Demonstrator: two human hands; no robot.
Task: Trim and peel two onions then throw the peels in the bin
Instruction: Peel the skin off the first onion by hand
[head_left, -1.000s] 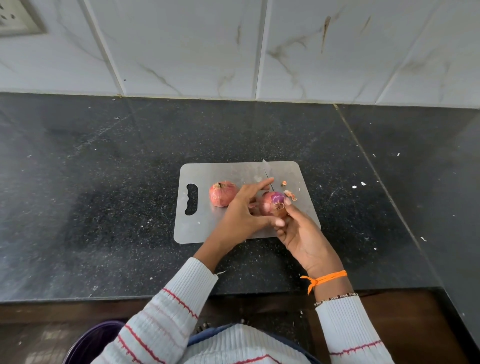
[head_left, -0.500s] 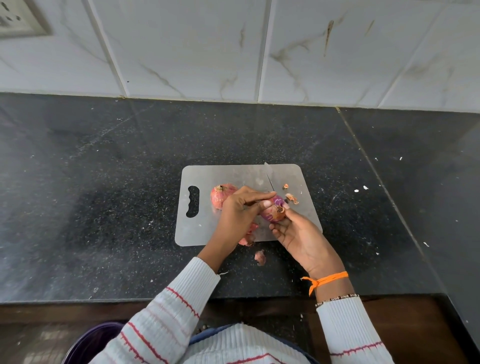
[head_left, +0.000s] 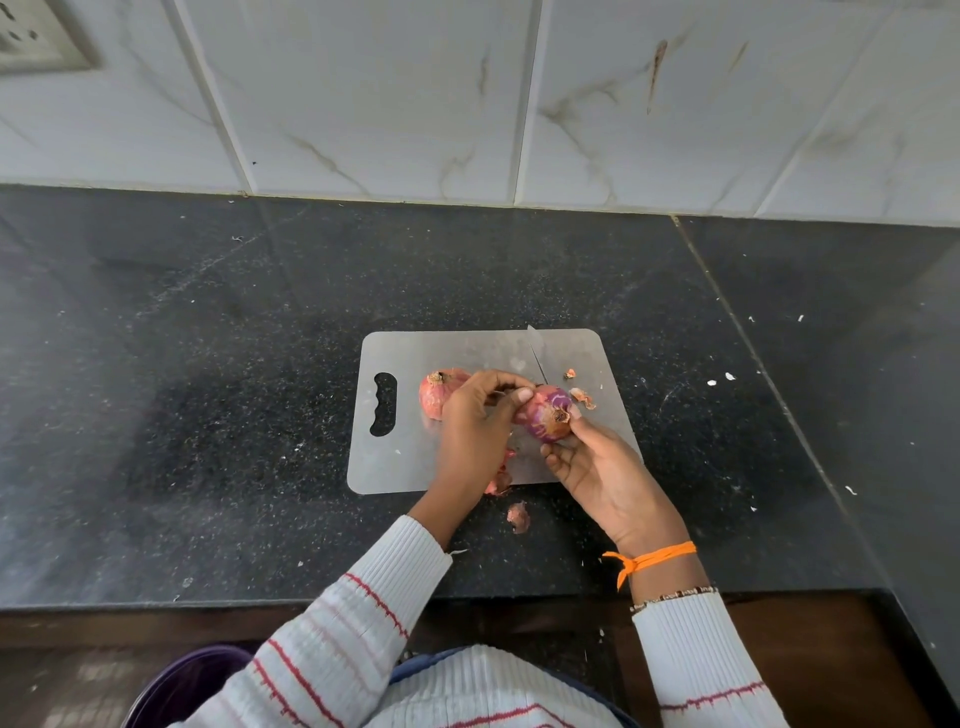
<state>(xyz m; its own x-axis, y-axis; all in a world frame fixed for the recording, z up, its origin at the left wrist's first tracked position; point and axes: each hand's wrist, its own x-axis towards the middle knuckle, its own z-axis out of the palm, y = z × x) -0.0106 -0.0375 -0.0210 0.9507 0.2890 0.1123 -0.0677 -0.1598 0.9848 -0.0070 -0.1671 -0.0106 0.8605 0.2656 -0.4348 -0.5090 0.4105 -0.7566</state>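
Note:
A partly peeled red onion (head_left: 546, 415) is held just above the steel cutting board (head_left: 415, 457). My right hand (head_left: 602, 478) cradles it from below with curled fingers. My left hand (head_left: 475, 431) pinches at the skin on its left side. A second onion (head_left: 435, 395), still in its skin, lies on the board behind my left hand. A knife blade (head_left: 536, 353) lies on the board's far part, its handle hidden. Loose peels lie on the board's front edge (head_left: 500, 480) and on the counter (head_left: 518, 517).
Small skin scraps (head_left: 582, 397) sit on the board's right side. The black granite counter (head_left: 208, 415) ends at a tiled wall behind. A dark purple bin rim (head_left: 192, 680) shows below the counter's front edge at the lower left.
A piece of peel has dropped onto the counter in front of the board. My left hand has shifted over the onion's top to pinch its skin; the right hand still holds it.

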